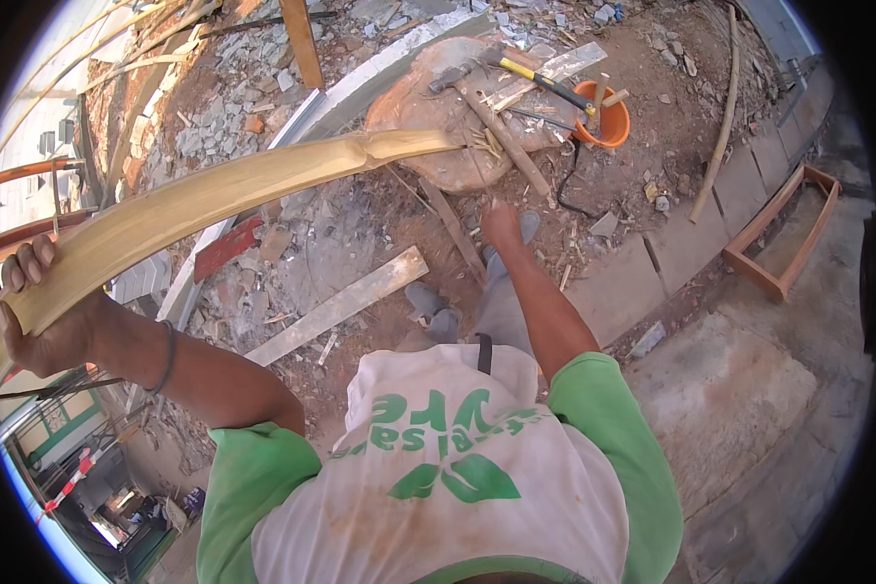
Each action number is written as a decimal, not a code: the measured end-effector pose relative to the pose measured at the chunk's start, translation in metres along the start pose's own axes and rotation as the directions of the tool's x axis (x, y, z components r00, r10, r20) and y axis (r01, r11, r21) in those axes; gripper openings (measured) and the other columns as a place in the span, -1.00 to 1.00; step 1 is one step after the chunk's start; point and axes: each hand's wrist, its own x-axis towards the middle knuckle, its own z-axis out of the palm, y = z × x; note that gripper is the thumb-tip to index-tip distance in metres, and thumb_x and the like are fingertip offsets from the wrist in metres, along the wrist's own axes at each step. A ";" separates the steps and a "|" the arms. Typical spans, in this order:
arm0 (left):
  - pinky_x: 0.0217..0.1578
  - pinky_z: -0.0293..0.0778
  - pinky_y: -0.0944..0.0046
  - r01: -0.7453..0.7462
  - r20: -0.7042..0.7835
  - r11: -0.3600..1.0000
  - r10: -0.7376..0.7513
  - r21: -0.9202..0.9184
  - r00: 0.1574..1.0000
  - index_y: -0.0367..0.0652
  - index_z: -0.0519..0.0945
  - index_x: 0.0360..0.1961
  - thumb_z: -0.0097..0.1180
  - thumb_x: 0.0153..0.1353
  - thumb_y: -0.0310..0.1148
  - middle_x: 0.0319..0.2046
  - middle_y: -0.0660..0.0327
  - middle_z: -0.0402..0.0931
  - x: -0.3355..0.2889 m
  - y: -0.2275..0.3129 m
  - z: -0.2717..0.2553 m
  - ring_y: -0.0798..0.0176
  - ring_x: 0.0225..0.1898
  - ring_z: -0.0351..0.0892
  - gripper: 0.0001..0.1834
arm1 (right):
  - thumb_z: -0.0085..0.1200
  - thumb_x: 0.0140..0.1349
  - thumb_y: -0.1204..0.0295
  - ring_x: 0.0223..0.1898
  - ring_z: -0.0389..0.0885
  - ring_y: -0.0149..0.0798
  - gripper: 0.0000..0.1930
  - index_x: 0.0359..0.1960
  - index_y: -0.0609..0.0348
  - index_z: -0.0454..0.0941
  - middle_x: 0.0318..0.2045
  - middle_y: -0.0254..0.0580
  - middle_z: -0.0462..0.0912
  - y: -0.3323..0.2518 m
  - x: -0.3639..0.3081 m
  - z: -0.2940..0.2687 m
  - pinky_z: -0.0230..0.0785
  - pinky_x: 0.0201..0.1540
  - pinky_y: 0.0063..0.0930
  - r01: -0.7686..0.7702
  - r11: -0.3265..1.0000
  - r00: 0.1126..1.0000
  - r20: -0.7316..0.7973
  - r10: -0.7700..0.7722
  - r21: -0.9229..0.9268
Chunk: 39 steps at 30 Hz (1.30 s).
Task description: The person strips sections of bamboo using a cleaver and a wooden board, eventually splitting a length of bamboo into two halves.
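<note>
My left hand [31,307] is closed around the near end of a long pale-yellow piece of wood [214,182] at the left. Its narrower far end rests over a broad, flat-topped stump [399,102], with a notch or joint a little short of that end. My right hand [501,226] hangs low by the stump's near edge, above my feet. Its fingers look curled, and whatever they may hold is hidden. On the stump lie a hammer with a wooden handle [504,141] and a tool with a yellow and black handle [545,83].
An orange bucket [608,136] with handles sticking out stands right of the stump, a black cord [579,185] beside it. A loose plank [341,302], a red board [226,250] and rubble [229,117] lie at left. Rightward are a pole [720,127] and a wooden frame [764,277].
</note>
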 end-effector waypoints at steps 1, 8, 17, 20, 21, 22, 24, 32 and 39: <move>-0.42 0.24 0.19 -0.025 0.024 1.000 0.025 0.002 0.999 -0.23 0.35 -0.32 0.09 0.01 -0.30 -0.51 0.20 0.27 0.000 0.003 0.000 0.26 -0.50 0.25 -0.72 | -0.07 0.33 0.17 -0.33 0.61 0.15 -0.64 -0.23 0.26 0.58 -0.43 0.16 0.62 0.013 0.002 0.014 0.40 -0.30 -0.13 0.005 1.000 1.000 0.006 -0.005 0.009; -0.46 0.25 0.20 -0.054 -0.021 0.998 0.054 0.025 0.998 -0.25 0.34 -0.28 0.10 0.04 -0.31 -0.49 0.21 0.21 0.002 0.000 -0.025 0.27 -0.50 0.23 -0.70 | -0.03 0.32 0.10 -0.58 0.42 -0.39 -0.57 -0.26 0.31 0.58 -0.64 -0.23 0.45 -0.060 0.001 -0.082 0.25 -0.49 -0.44 -0.105 0.787 0.989 0.147 0.018 0.608; -0.41 0.27 0.22 0.013 0.022 0.999 -0.011 -0.050 1.000 -0.25 0.34 -0.29 0.09 0.03 -0.30 -0.48 0.19 0.25 0.007 -0.007 -0.023 0.27 -0.48 0.24 -0.70 | -0.09 0.36 0.18 -0.58 0.45 -0.30 -0.63 -0.31 0.27 0.60 -0.65 -0.16 0.49 0.029 0.015 0.029 0.29 -0.45 -0.37 0.092 0.987 0.996 -0.016 -0.091 0.131; -0.41 0.25 0.23 -0.034 0.009 0.998 0.035 -0.061 0.999 -0.25 0.35 -0.28 0.09 0.06 -0.30 -0.46 0.20 0.25 0.001 -0.006 -0.044 0.28 -0.49 0.23 -0.71 | -0.10 0.34 0.21 -0.32 0.55 0.27 -0.64 -0.19 0.31 0.56 -0.40 0.25 0.59 -0.013 0.008 -0.018 0.35 -0.22 -0.04 -0.019 0.941 0.983 0.179 -0.045 0.338; -0.41 0.25 0.23 0.004 0.031 0.999 -0.003 -0.033 1.000 -0.25 0.35 -0.28 0.09 0.08 -0.30 -0.45 0.20 0.25 0.002 -0.004 -0.047 0.28 -0.49 0.23 -0.72 | -0.10 0.34 0.21 -0.32 0.55 0.27 -0.64 -0.19 0.31 0.56 -0.40 0.25 0.59 -0.009 -0.009 -0.019 0.35 -0.22 -0.04 -0.055 0.941 0.978 0.210 -0.016 0.333; -0.42 0.25 0.23 0.005 -0.010 1.000 -0.005 0.000 1.000 -0.25 0.36 -0.28 0.08 0.11 -0.31 -0.47 0.22 0.25 0.000 -0.008 -0.040 0.29 -0.49 0.23 -0.74 | -0.10 0.34 0.20 -0.30 0.54 0.28 -0.63 -0.18 0.32 0.56 -0.40 0.27 0.58 -0.005 -0.011 -0.024 0.34 -0.22 -0.03 -0.068 0.920 0.970 0.239 -0.029 0.386; -0.42 0.25 0.24 -0.020 -0.030 1.000 0.019 -0.021 0.999 -0.23 0.36 -0.30 0.07 0.11 -0.31 -0.48 0.22 0.25 0.006 -0.010 -0.038 0.30 -0.49 0.23 -0.76 | -0.09 0.34 0.19 -0.29 0.54 0.28 -0.62 -0.18 0.32 0.56 -0.41 0.30 0.57 -0.031 0.017 -0.059 0.33 -0.21 -0.02 -0.013 0.896 0.974 0.210 -0.091 0.445; -0.41 0.26 0.24 0.060 -0.034 0.998 -0.060 -0.008 0.998 -0.20 0.35 -0.38 0.04 0.12 -0.34 -0.52 0.25 0.24 0.010 -0.016 -0.081 0.31 -0.51 0.24 -0.82 | -0.11 0.39 0.17 -0.54 0.28 -0.60 -0.63 -0.15 0.25 0.57 -0.61 -0.46 0.37 -0.100 -0.024 -0.097 0.16 -0.48 -0.62 0.406 0.612 0.907 -0.380 -0.180 0.679; -0.41 0.27 0.30 0.070 -0.128 0.996 -0.062 0.057 0.990 -0.11 0.31 -0.50 0.06 0.17 -0.28 -0.56 0.29 0.23 0.003 -0.028 -0.033 0.35 -0.52 0.24 -0.77 | -0.04 0.31 0.15 -0.43 0.61 -0.03 -0.61 -0.40 0.29 0.58 -0.55 0.05 0.60 -0.021 -0.007 -0.011 0.34 -0.34 -0.17 -0.336 0.810 0.913 0.377 0.156 0.480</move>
